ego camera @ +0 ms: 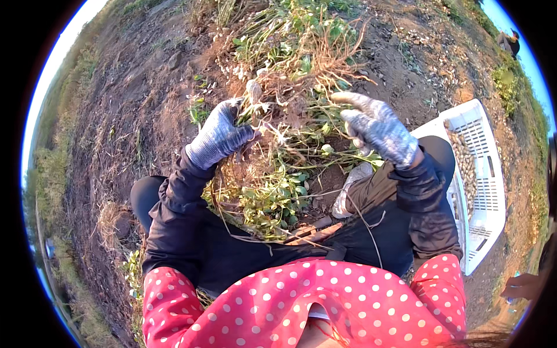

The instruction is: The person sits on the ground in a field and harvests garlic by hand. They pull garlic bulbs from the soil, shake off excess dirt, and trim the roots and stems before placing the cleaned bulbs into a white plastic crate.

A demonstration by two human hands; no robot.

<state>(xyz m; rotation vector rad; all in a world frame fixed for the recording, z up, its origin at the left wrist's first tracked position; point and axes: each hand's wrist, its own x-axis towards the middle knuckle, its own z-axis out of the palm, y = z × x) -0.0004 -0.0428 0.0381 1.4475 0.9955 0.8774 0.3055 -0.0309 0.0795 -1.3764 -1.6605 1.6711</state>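
Observation:
My left hand, in a grey knit glove, is closed on the stems of a peanut plant, with pale pods and roots showing just beyond the fingers. To the right, my right hand, gloved alike with a soiled fingertip, is raised over the stems with fingers apart and nothing visible in it. Uprooted peanut plants with long tan roots are heaped ahead. More leafy stems lie between my legs, partly over my dark trousers.
A white plastic crate holding many peanut pods stands at my right, beside my knee. Bare soil with dry stalks spreads to the left. Another person is far off at the upper right; a person's hand shows at the right rim.

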